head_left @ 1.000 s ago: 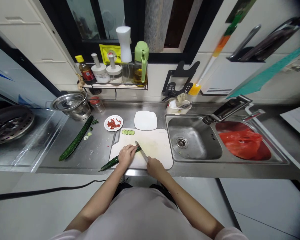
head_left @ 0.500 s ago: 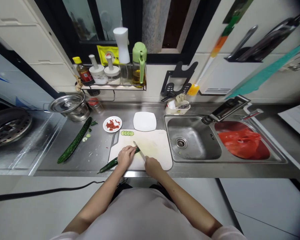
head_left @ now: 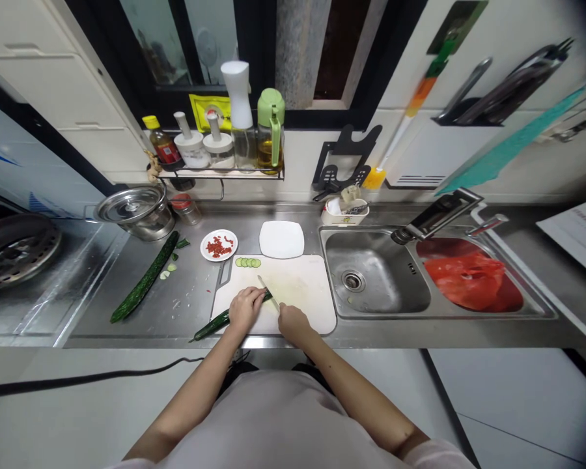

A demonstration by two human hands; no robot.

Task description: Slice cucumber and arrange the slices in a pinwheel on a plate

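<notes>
A white cutting board (head_left: 303, 290) lies on the steel counter in front of me. My left hand (head_left: 244, 307) is closed over a long green cucumber (head_left: 212, 324) that lies across the board's left edge, pinning it down. My right hand (head_left: 292, 322) is wrapped round the handle of a knife (head_left: 267, 292), whose blade rests on the cucumber's end beside my left fingers. A short row of cucumber slices (head_left: 248, 262) sits at the board's far left corner.
A second whole cucumber (head_left: 144, 278) lies on the counter to the left, near a lidded steel pot (head_left: 134, 208). A small plate of red chilli bits (head_left: 219, 245) and a white square plate (head_left: 281, 238) sit behind the board. The sink (head_left: 374, 280) is to the right, next to a red basin (head_left: 469, 281).
The knife and my right hand have edged slightly left along the cucumber. My left hand stays on the cucumber. The view has shifted a little.
</notes>
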